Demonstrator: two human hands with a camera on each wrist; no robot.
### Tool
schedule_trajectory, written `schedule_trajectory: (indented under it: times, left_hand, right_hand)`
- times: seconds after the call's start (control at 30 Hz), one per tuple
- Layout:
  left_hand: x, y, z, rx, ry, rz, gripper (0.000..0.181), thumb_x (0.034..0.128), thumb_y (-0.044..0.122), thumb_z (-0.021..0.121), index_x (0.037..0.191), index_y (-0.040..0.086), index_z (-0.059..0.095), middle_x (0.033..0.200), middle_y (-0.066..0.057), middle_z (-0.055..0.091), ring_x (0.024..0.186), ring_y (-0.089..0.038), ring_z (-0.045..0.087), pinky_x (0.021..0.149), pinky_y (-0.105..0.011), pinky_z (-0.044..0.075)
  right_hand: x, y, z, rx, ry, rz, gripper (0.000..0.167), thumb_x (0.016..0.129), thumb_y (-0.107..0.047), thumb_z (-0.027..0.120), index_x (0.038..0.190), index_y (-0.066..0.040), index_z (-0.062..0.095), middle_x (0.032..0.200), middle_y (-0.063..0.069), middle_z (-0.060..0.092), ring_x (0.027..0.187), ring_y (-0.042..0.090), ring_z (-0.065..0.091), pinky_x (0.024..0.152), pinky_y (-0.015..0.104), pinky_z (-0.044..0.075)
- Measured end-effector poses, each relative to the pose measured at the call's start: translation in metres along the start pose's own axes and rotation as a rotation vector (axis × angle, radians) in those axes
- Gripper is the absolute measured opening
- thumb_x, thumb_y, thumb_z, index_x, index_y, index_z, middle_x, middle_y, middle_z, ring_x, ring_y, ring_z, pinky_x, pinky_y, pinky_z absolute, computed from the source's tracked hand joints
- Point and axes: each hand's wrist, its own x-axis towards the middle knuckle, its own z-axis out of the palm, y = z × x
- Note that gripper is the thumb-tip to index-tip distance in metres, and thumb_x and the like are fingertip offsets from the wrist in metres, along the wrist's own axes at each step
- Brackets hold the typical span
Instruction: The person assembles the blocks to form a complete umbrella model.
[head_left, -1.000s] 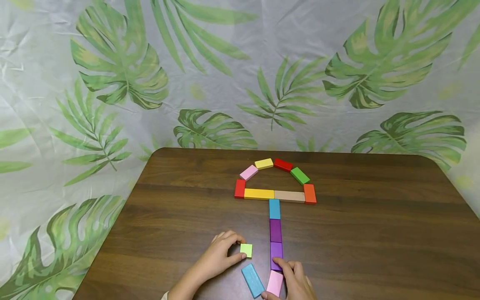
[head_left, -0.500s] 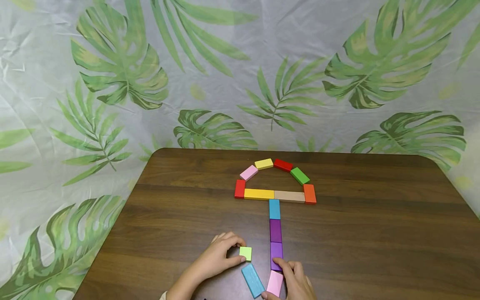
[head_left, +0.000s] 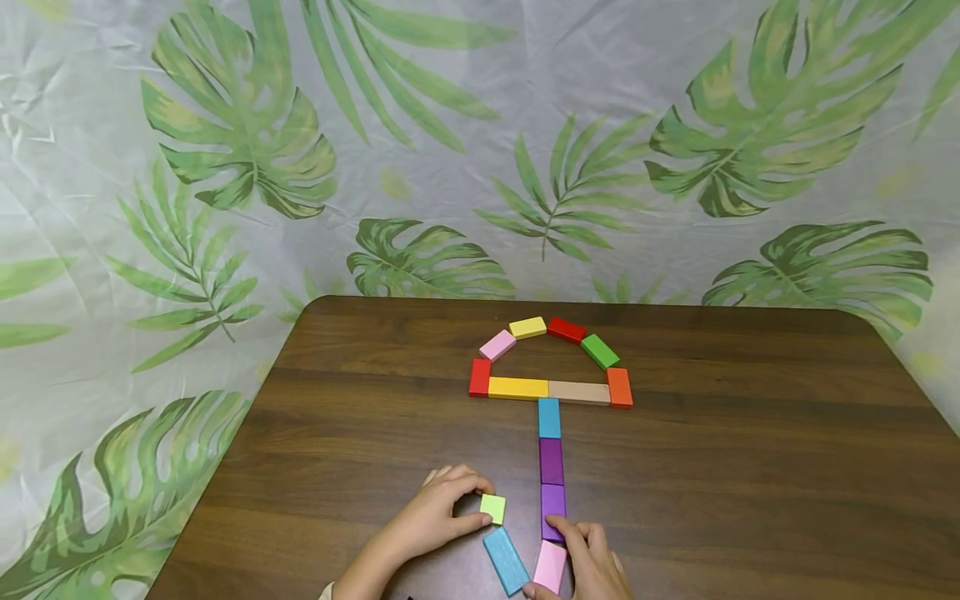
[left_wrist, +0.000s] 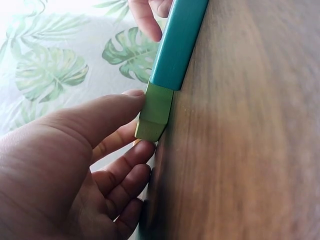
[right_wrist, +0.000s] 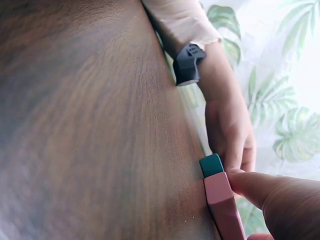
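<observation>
In the head view my left hand pinches a small light-green square block between thumb and forefinger. This block meets the upper end of a slanted blue block; the left wrist view shows the two touching. My right hand bends round a pink block, its thumb where pink and blue meet and its forefinger on the purple block above. In the right wrist view the thumb presses the pink block's side. Its other fingers are mostly hidden there.
A dark purple block and a light-blue block continue the column upward. It meets a row of a yellow block and a tan block, under an arch of several coloured blocks. All lie flat on a brown wooden table.
My left hand has drawn the light-green block slightly toward me, up against the blue block, and turned it a little. The right hand and the other blocks stay where they were.
</observation>
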Motion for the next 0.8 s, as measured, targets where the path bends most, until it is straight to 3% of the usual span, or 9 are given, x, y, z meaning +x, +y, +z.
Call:
schedule_trajectory:
  times: [0.27,0.5,0.63,0.8]
  left_hand:
    - [-0.0001,0.002,-0.0021,-0.012,-0.021,-0.01,0.023,0.0832,0.036,0.062,0.103,0.025,0.061,0.101,0.016,0.054,0.097,-0.007,0.047,0.085,-0.034,0.034]
    - [-0.0007,0.0028,-0.003,-0.039,-0.002,-0.026,0.027,0.0859,0.04,0.057,0.106,0.022,0.06,0.098,0.015,0.054,0.092,-0.006,0.047,0.083,-0.032,0.034]
    - [0.0003,0.0038,-0.0029,-0.073,0.019,-0.044,0.027,0.0879,0.038,0.055,0.107,0.02,0.06,0.097,0.013,0.054,0.089,-0.005,0.047,0.081,-0.031,0.036]
    - [0.0028,0.0082,-0.0053,-0.087,0.084,-0.028,0.026,0.0877,0.033,0.057,0.107,0.015,0.06,0.101,0.01,0.054,0.093,-0.007,0.048,0.082,-0.031,0.04]
  right_hand:
    - [-0.0002,0.0003,0.0001,0.008,0.001,-0.005,0.079,0.059,-0.06,0.072,0.119,-0.011,0.054,0.089,-0.002,0.035,0.064,0.01,0.035,0.055,0.024,0.03]
    - [0.0015,-0.0048,-0.004,0.04,-0.067,0.077,0.087,0.058,-0.062,0.071,0.124,-0.01,0.049,0.093,0.003,0.039,0.07,0.014,0.04,0.059,0.028,0.035]
    - [0.0003,-0.0029,-0.0032,0.093,0.008,0.047,0.08,0.062,-0.051,0.075,0.123,-0.008,0.048,0.094,0.005,0.041,0.07,0.015,0.042,0.057,0.029,0.037]
    - [0.0006,-0.0013,-0.0048,0.237,0.101,0.007,0.066,0.068,-0.029,0.076,0.122,-0.008,0.045,0.094,0.007,0.038,0.071,0.01,0.038,0.055,0.023,0.035]
